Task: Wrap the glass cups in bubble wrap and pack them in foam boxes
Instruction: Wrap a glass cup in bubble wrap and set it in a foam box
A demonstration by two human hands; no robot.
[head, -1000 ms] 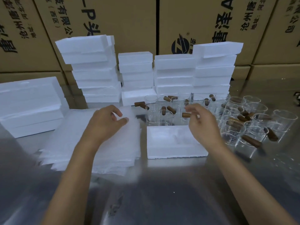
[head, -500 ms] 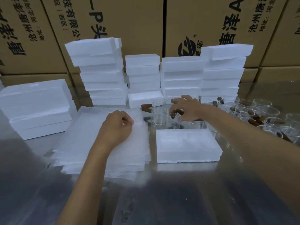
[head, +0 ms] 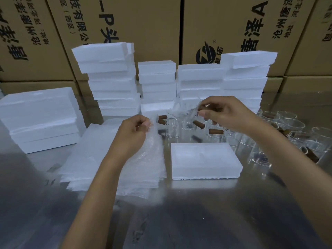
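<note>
Where the frame begins at far left: low stack of white foam boxes (head: pixel 38 119) on steel table (head: pixel 179 212). Left of centre: pile of bubble wrap sheets (head: pixel 93 155), flat on table. Above pile, left hand (head: pixel 133 135), fingers pinched narrow on upper edge of top bubble wrap sheet (head: pixel 152 146), sheet lifted off pile at right side. Upper centre: four taller stacks of foam boxes (head: pixel 111 78), backed by printed cardboard cartons (head: pixel 143 24). Centre, near edge: single foam box (head: pixel 204 160), lying flat, just right of pile. Behind it: row of glass cups (head: pixel 172 128) with brown handles, upright. Centre right, raised above row: right hand (head: pixel 228 114), thumb and fingers closed on brown handle of lifted glass cup (head: pixel 186 109), cup body blurred. Far right: further cluster of cups (head: pixel 294 137), close together, some touching.
</note>
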